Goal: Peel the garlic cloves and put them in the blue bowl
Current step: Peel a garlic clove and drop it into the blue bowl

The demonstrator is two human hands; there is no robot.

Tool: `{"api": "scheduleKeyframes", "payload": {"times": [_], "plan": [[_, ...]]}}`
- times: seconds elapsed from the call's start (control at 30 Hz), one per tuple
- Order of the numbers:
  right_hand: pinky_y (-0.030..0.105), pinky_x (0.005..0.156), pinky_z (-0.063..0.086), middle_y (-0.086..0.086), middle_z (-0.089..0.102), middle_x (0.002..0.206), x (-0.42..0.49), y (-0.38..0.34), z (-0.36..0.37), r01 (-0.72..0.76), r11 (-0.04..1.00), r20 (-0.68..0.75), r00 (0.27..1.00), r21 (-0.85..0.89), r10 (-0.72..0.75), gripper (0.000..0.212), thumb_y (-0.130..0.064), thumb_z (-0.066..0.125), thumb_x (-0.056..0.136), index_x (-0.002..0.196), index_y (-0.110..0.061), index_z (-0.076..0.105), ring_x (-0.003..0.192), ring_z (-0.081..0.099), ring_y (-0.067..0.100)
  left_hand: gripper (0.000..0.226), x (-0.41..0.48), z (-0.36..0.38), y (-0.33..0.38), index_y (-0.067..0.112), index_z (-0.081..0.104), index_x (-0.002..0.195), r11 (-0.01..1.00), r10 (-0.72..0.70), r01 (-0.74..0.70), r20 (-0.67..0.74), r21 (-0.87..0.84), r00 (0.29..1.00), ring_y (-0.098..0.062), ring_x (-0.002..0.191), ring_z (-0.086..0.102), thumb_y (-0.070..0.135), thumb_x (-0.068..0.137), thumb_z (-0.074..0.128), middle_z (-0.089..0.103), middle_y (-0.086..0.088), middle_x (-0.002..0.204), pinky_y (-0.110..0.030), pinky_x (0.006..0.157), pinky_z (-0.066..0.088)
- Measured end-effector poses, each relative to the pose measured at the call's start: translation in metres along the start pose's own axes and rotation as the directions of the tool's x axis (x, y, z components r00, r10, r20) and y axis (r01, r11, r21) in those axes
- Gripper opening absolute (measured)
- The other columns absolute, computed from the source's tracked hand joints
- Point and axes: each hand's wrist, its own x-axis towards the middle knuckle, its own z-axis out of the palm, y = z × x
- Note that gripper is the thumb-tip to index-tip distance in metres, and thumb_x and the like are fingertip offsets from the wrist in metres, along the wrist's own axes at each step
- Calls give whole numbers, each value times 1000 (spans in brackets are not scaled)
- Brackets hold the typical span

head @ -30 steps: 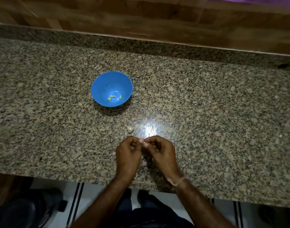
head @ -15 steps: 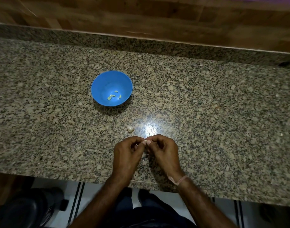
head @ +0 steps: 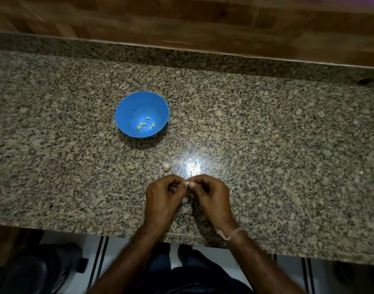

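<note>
A blue bowl stands on the granite counter, with a few peeled garlic cloves at its bottom. One unpeeled clove lies on the counter between the bowl and my hands. My left hand and my right hand meet fingertip to fingertip near the counter's front edge. Together they pinch a small garlic clove, mostly hidden by the fingers.
A wooden wall panel rises behind the counter's raised granite back strip. A bright light reflection shines on the stone just beyond my hands. Below the front edge lie a tiled floor and a dark object at the lower left.
Both hands stay pinched on the small clove, with only slight shifts of the fingers. The bowl and the loose clove have not moved.
</note>
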Motion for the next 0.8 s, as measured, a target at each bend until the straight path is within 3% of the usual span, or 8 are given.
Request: {"api": "scheduleKeyframes", "payload": {"times": [0.13, 0.23, 0.33, 0.43, 0.53, 0.67, 0.8], "plan": [[30, 82, 61, -5, 78, 92, 0, 0, 0, 38, 999, 35, 999, -12, -38, 13, -4, 74, 94, 99, -15, 78, 92, 74, 12, 5, 2, 2, -3, 23, 77, 84, 1000, -25, 25, -4, -18, 1000, -6, 67, 69, 21, 87, 80, 73, 10, 71, -21, 60, 56], [34, 83, 62, -5, 78, 91, 4, 4, -1, 34, 999, 34, 999, -30, -33, 12, -5, 73, 94, 97, -15, 79, 91, 74, 13, 7, 2, 4, -5, 24, 76, 81, 999, -37, 37, -9, -6, 999, -3, 65, 67, 25, 86, 81, 71, 13, 69, -14, 56, 51], [43, 88, 62, 7, 78, 95, 8, 8, 0, -107, 985, 31, 994, 134, 103, 9, -8, 70, 98, 100, -10, 78, 96, 74, 21, 12, 2, 7, -8, 27, 73, 77, 997, -70, 70, -21, 18, 997, -2, 64, 65, 20, 85, 79, 69, 14, 66, -10, 55, 46], [43, 78, 59, 26, 73, 92, 9, 9, 1, -265, 899, 80, 964, 349, 253, 10, -6, 67, 100, 100, -5, 77, 84, 66, 32, 14, 3, 7, -13, 27, 72, 76, 989, -132, 134, -41, 58, 990, -3, 66, 65, 17, 86, 75, 70, 12, 67, -12, 56, 47], [38, 75, 59, 20, 73, 86, 11, 11, 3, -320, 875, 109, 947, 364, 301, 8, -3, 67, 99, 100, -4, 75, 79, 65, 29, 9, 5, 8, -18, 25, 72, 80, 983, -175, 178, -66, 39, 982, -4, 65, 65, 20, 87, 75, 70, 10, 70, -17, 57, 50], [36, 74, 59, 22, 71, 84, 10, 10, 4, -275, 907, 106, 961, 319, 255, 10, -2, 68, 97, 101, 8, 69, 77, 66, 28, 5, 5, 7, -12, 22, 77, 93, 983, -133, 128, -29, -133, 991, -4, 75, 70, 21, 95, 73, 75, 10, 80, -15, 64, 53], [39, 81, 63, 25, 74, 94, 9, 10, 2, -178, 953, 98, 983, 246, 158, 9, -4, 71, 96, 100, 3, 73, 85, 73, 30, 5, 6, 6, -11, 19, 79, 92, 973, -117, 119, 23, -196, 993, -10, 76, 73, 17, 93, 75, 77, 6, 81, -21, 67, 58]]}}
